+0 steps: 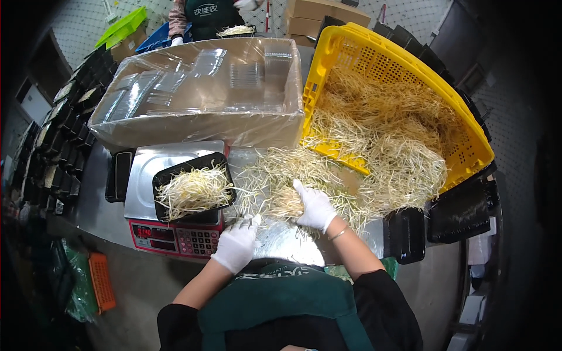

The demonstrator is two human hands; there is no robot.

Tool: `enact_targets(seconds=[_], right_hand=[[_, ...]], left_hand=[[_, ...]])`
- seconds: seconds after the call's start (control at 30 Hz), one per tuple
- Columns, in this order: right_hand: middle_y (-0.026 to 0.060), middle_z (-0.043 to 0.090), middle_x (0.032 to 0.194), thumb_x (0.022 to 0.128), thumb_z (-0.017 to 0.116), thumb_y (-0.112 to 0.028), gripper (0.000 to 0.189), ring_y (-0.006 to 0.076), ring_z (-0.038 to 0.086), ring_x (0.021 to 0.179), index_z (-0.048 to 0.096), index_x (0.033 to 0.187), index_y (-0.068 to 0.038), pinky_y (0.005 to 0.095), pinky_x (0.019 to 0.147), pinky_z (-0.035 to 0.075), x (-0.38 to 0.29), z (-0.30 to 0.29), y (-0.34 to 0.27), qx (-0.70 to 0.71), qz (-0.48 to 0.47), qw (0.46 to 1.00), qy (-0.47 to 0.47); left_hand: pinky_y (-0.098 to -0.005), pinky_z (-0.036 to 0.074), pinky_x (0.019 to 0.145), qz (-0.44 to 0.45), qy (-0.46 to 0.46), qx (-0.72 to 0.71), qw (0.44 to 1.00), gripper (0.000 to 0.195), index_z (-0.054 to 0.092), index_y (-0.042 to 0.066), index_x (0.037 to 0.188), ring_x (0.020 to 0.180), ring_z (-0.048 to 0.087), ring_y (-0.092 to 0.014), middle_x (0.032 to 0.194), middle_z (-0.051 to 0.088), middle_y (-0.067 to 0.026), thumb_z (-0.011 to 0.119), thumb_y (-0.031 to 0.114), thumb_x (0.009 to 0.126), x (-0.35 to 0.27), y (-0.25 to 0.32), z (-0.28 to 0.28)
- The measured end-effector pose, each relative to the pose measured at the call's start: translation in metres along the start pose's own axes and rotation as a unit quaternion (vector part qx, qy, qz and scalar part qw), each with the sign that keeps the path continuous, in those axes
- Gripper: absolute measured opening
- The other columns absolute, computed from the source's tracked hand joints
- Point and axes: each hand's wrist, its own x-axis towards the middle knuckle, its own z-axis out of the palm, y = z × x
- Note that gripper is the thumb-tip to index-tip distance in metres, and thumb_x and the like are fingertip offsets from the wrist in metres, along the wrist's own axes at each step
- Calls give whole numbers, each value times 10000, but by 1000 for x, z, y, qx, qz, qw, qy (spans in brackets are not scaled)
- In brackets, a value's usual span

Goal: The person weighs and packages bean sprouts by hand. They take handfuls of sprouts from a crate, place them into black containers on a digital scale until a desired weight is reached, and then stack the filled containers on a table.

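White gloves cover both my hands. My right hand [317, 208] grips a bunch of bean sprouts [285, 202] at the near side of a loose heap [303, 164] on the metal table. Close by, my left hand [237, 243] is at the right edge of a red digital scale [175, 237], its fingertips near stray sprouts; whether they pinch any is unclear. A black plastic tray [159, 182] filled with sprouts [195, 191] rests slightly askew on the scale's steel pan [142, 175]. The scale's display is lit.
A yellow crate [478, 151] lies tipped, sprouts spilling from it. Behind the scale stands a plastic-lined carton [197, 129] of clear lids [246, 74]. Black trays [406, 234] are stacked right; filled ones [57, 145] line the left. Another person [206, 19] stands across the table.
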Motion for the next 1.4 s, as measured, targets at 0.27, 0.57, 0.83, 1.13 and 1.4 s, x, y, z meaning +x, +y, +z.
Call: enact_targets(seconds=[0.27, 0.57, 0.83, 1.13, 1.4], right_hand=[[176, 620, 1149, 633, 786, -381, 954, 314, 592, 1080, 392, 1433, -44, 400, 980, 428, 6, -2, 14, 0, 71, 996, -57], [180, 612, 899, 610, 795, -173, 953, 348, 583, 774, 360, 1432, 38, 418, 707, 473, 22, -108, -113, -71, -79, 933, 343], [159, 583, 1021, 621, 661, -106, 813, 312, 550, 915, 416, 1378, 63, 395, 860, 421, 105, -50, -233, -140, -204, 966, 73], [175, 586, 1111, 619, 718, -312, 846, 332, 544, 1062, 452, 1358, 1, 422, 968, 385, 134, -54, -244, -201, -177, 957, -116], [189, 594, 1141, 558, 801, -464, 1071, 331, 581, 1074, 353, 1425, -22, 457, 953, 388, 118, -103, -208, -238, -83, 948, -196]], left_hand=[[-344, 390, 1067, -136, 428, -100, 888, 529, 502, -47, 1333, 1236, 542, -276, 1310, 583, -179, 620, -36, 817, -19, -72, -97], [-313, 455, 993, -182, 288, -696, 632, 808, 431, -97, 1362, 1129, 572, -257, 1232, 571, -169, 440, 5, 560, -1, -95, -89], [-350, 167, 1175, -114, 255, -704, 653, 790, 270, -69, 1475, 1421, 229, -254, 1510, 300, -182, 424, -24, 702, -7, -137, -53], [-480, 260, 1113, 9, 187, -261, 947, 865, 156, 9, 1526, 1366, 336, -400, 1518, 283, -258, 581, 429, 900, 32, -129, -113], [-633, 239, 1033, 17, 98, -17, 995, 1061, 232, 123, 1533, 1328, 364, -388, 1478, 392, -161, 643, 678, 727, 26, -120, -106]])
